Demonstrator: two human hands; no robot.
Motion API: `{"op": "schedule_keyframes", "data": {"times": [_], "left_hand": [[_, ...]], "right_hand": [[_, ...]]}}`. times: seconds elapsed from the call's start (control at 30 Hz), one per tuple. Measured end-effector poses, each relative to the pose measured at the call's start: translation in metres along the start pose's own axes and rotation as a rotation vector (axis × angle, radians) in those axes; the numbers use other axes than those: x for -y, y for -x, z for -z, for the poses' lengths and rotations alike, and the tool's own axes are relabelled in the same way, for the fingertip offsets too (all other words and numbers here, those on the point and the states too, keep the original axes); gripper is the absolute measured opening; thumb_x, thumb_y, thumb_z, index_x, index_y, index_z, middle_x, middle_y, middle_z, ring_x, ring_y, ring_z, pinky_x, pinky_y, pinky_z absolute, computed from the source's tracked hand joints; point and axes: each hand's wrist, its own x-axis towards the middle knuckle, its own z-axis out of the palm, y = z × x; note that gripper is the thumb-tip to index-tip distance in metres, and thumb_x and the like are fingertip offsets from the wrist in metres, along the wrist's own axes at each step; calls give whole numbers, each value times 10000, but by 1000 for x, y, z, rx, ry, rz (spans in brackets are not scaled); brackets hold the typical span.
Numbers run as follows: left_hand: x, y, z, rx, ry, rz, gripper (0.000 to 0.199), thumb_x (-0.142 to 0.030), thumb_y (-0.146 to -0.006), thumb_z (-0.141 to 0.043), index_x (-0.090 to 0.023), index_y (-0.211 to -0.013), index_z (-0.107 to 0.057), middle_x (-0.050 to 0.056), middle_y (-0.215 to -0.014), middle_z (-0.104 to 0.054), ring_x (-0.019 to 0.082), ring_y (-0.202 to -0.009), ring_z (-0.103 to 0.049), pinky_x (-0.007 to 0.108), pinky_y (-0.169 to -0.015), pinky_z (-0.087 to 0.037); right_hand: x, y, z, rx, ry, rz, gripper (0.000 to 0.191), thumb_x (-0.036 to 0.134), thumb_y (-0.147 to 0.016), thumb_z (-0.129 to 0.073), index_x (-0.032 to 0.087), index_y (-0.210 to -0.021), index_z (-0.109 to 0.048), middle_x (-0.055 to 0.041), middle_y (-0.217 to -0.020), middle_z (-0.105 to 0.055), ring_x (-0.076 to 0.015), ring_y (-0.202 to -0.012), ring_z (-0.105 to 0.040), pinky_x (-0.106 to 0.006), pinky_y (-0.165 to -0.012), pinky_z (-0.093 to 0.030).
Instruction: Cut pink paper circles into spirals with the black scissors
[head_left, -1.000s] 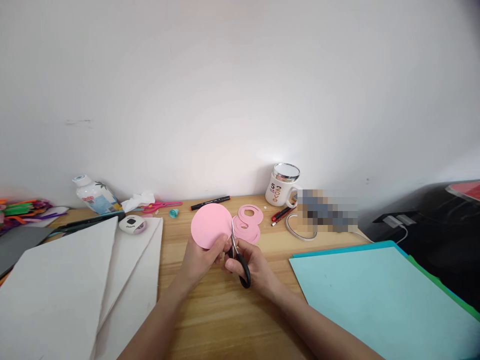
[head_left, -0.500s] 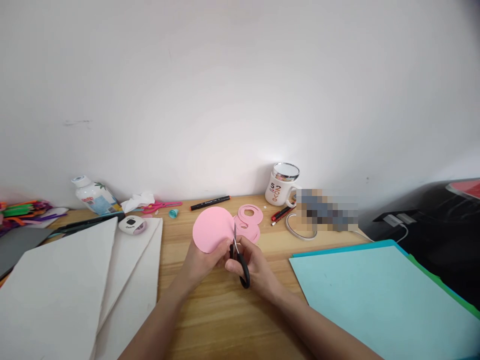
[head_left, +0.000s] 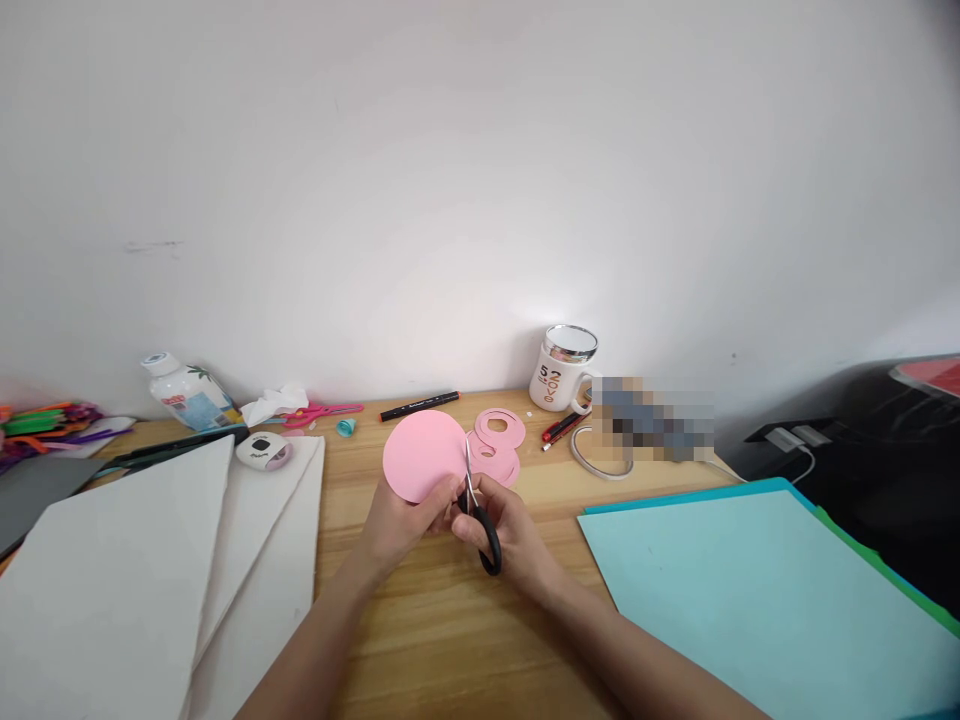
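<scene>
Wooden desk [head_left: 442, 630] beneath a flat, plain pink paper circle [head_left: 424, 455].

Exposure okay, soft and fairly even. White wall [head_left: 450, 190] brightest low in the middle, hot patch just above the mug [head_left: 555, 388], grey falloff toward the upper corners, darkest top right. Source out of view. Shadows soft: faint one on the wall left of the mug, dimmer desk [head_left: 427, 630] near the bottom edge. Scissors [head_left: 493, 545] blades glint; pink disc [head_left: 422, 455] matte, no glare. Black surface [head_left: 900, 460] at right nearly crushed. Wide-angle stretch at the sides, coloured stems [head_left: 52, 420] far left smeary. Mosaic patch [head_left: 652, 420] beside the mug (pixelated, unreadable).
</scene>
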Motion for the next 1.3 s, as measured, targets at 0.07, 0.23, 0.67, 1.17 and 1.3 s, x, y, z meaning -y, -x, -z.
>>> {"op": "schedule_keyframes", "data": {"times": [0.07,0.23,0.67,1.17,1.3], "left_hand": [[-1,0,0,3,-8,-5,192,-343,-686,-601,-152,-672,-609,6,-506,-581,165,-538,-563,234,-462,-445],[-2,0,0,42,2,-5,224,-345,-712,-576,-154,-593,-579,-26,-424,-492,118,-433,-474,211,-414,-390],[5,-2,0,82,13,-31,297,-351,-779,-517,-157,-554,-532,-46,-383,-434,84,-375,-401,190,-382,-344],[-1,0,0,103,52,18,231,-309,-710,-573,-150,-547,-531,-30,-447,-491,77,-402,-407,182,-377,-327],[-2,0,0,97,41,17,249,-313,-698,-573,-154,-518,-509,-36,-424,-472,77,-397,-398,183,-379,-325]], "right_hand": [[0,0,0,-1,-7,5,328,482,-711,-656,185,-772,-532,-5,-666,-542,-150,-649,-488,-257,-585,-392],[-2,0,-1,-8,-39,9,349,493,-697,-663,184,-777,-523,14,-631,-518,-117,-566,-443,-233,-529,-354],[-6,2,0,-37,-72,-93,385,480,-659,-702,186,-823,-517,34,-563,-527,-110,-491,-482,-224,-482,-398],[-3,1,-1,-23,-156,-45,347,417,-668,-724,193,-807,-499,-3,-704,-580,-153,-636,-569,-261,-590,-447],[-1,1,-2,-2,-140,-24,332,438,-682,-705,196,-793,-508,-11,-693,-597,-170,-668,-577,-275,-603,-448]]}}
